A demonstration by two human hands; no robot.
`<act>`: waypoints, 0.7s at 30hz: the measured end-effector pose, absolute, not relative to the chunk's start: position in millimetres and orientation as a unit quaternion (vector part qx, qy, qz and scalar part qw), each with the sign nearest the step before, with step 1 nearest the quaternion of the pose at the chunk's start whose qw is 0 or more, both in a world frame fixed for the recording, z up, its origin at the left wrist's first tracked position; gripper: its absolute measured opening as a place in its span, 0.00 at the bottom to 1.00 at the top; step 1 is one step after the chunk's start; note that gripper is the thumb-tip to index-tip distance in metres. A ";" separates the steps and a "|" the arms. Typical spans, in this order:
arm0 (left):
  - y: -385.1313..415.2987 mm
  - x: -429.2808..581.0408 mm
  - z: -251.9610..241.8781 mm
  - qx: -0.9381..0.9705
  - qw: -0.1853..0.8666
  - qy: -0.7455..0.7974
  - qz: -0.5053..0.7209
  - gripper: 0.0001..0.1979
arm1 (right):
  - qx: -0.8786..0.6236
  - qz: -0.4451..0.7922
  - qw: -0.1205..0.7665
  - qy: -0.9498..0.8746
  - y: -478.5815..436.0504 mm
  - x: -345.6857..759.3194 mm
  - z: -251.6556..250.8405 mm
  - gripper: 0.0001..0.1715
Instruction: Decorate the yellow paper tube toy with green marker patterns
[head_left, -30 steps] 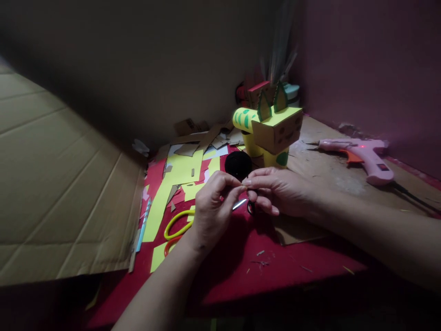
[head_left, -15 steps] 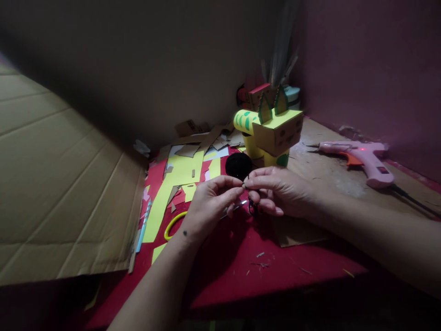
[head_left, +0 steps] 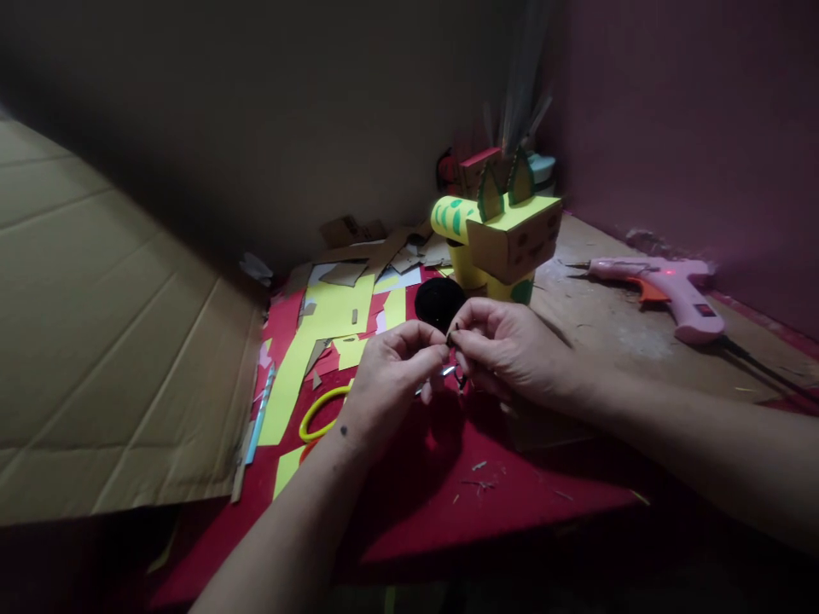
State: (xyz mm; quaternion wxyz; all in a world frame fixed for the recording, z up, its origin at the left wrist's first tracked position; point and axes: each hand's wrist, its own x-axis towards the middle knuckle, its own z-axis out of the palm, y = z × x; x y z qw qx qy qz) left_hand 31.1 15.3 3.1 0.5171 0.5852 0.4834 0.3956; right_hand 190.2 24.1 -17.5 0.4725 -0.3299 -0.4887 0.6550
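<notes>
My left hand (head_left: 400,371) and my right hand (head_left: 505,345) meet fingertip to fingertip above the red tabletop. Pinched between their thumbs and forefingers is a thin black yarn (head_left: 461,382), part of which dangles under my right fingers; most of it is hidden. Just behind the fingertips lies a round black ball (head_left: 440,302), seemingly of the same yarn. Scissors (head_left: 318,412) with yellow-and-red handles lie beneath my left hand, their metal blade showing below the fingers. Behind my right hand stands a yellow cardboard animal figure (head_left: 514,234) with green spots and pointed ears.
At the right a pink glue gun (head_left: 669,286) lies with its red light on, its cord trailing right. A large cardboard sheet (head_left: 121,341) leans at the left. Paper and cardboard scraps (head_left: 342,303) and a blue pen (head_left: 260,418) lie on the red tabletop (head_left: 409,529).
My right hand's lower fingers have curled in, covering more of the dangling black loops. Both hands still pinch the yarn. The whole view has shifted slightly.
</notes>
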 end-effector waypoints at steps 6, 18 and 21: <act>17.7 26.2 1.8 0.550 0.554 0.450 0.433 0.01 | -0.315 0.643 0.500 -0.488 19.0 188.7 -17.3 0.05; 21.6 28.6 -0.9 0.499 0.672 0.389 0.385 0.07 | -0.268 0.691 0.487 -0.462 23.7 190.5 -20.1 0.11; 22.5 27.1 -0.5 0.494 0.678 0.387 0.383 0.08 | -0.270 0.690 0.490 -0.460 23.5 190.4 -20.9 0.10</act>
